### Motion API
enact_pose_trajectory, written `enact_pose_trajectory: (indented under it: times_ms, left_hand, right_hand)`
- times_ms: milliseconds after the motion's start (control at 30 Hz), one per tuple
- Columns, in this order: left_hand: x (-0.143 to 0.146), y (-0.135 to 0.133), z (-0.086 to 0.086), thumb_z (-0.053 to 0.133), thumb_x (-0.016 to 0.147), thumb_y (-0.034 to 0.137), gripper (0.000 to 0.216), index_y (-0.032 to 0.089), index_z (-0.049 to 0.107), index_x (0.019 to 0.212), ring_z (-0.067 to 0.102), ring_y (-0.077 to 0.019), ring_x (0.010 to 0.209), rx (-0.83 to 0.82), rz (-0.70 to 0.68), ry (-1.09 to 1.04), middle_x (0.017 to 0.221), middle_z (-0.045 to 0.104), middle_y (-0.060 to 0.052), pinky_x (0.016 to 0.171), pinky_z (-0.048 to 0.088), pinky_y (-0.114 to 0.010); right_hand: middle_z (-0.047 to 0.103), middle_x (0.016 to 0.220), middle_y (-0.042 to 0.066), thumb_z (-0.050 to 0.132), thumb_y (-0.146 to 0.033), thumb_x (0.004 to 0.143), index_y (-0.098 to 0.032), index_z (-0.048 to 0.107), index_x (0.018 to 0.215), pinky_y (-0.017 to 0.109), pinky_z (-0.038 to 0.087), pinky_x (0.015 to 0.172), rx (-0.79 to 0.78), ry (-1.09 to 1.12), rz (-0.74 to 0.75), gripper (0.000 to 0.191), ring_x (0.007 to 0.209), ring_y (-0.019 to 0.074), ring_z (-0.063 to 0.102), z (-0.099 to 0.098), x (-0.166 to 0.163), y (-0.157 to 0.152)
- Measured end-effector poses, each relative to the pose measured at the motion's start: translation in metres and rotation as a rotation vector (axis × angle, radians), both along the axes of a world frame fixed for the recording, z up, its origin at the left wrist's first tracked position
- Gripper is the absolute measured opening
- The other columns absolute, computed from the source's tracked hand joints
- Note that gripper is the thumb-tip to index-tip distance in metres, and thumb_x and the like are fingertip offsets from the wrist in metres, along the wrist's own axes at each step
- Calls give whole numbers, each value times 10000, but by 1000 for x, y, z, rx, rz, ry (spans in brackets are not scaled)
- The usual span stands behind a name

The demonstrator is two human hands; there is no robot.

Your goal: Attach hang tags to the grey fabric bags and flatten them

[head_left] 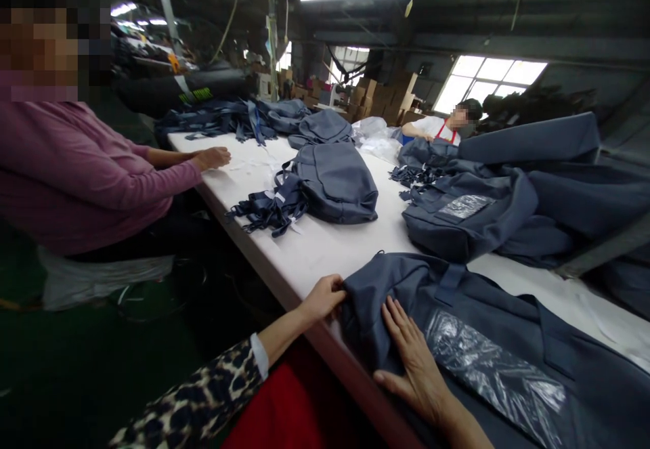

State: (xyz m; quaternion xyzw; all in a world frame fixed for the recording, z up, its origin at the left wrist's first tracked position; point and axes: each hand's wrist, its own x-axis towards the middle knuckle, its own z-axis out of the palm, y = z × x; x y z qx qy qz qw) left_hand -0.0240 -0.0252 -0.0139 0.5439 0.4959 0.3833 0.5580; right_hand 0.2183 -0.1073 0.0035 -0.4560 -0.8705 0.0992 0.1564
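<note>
A grey-blue fabric bag (pixel 487 313) lies flat on the white table (pixel 330 246) in front of me, with a clear plastic patch (pixel 497 374) on its face. My left hand (pixel 325 296) pinches the bag's near left corner at the table edge. My right hand (pixel 414 361) lies flat on the fabric, fingers spread and pressing it down, just left of the plastic patch.
Another grey-blue bag (pixel 332 185) with dark straps (pixel 269 208) sits mid-table, and more bags (pixel 508 191) pile up on the right. A person in a pink top (pixel 81 171) sits left with a hand (pixel 213 158) on the table. Another person (pixel 447 127) works at the far end.
</note>
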Motion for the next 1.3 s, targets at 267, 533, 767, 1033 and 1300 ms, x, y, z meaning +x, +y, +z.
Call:
enact_pose_trajectory:
  times_ms: [267, 533, 767, 1033, 1300]
  left_hand:
    - [-4, 8, 7, 493, 698, 70, 188, 181, 548, 839, 549, -110, 617, 261, 56, 172, 744, 598, 24, 595, 447, -220]
    - [69, -14, 88, 493, 884, 186, 374, 230, 535, 1253, 529, -179, 1199, 791, -253, 282, 1314, 584, -63, 1059, 392, -325]
    - [111, 10, 49, 381, 983, 503, 566, 187, 399, 1452, 204, -248, 1477, 825, -676, 753, 1557, 336, -116, 1200, 117, -498]
    - [92, 6, 34, 304, 942, 665, 666, 274, 383, 1475, 140, -288, 1490, 1037, -740, 911, 1570, 311, -84, 1188, 47, -529]
    - [42, -11, 41, 344, 933, 661, 672, 320, 289, 1510, 248, -296, 1459, 1066, -839, 1062, 1569, 317, -75, 1173, 84, -542]
  right_hand:
    - [108, 1622, 90, 519, -631, 860, -290, 21, 1560, 627, 186, 1143, -9, -79, 17, 924, 1473, 351, 105, 0, -1, 2]
    - [243, 1587, 140, 544, -653, 841, -231, 190, 1550, 631, 179, 1141, -45, -96, -6, 898, 1447, 378, 208, 5, -8, -2]
    - [557, 1395, 66, 536, -569, 902, -311, 532, 1379, 465, 369, 1103, -156, 100, -62, 543, 1316, 280, 468, 55, 25, -21]
    - [335, 1557, 46, 412, -551, 961, -284, 372, 1480, 522, 244, 1162, -34, -253, -496, 585, 1454, 273, 233, 23, 164, -38]
    - [260, 1586, 37, 346, -567, 980, -296, 201, 1539, 482, 239, 1166, 101, -317, -456, 638, 1462, 266, 211, -19, 122, -76]
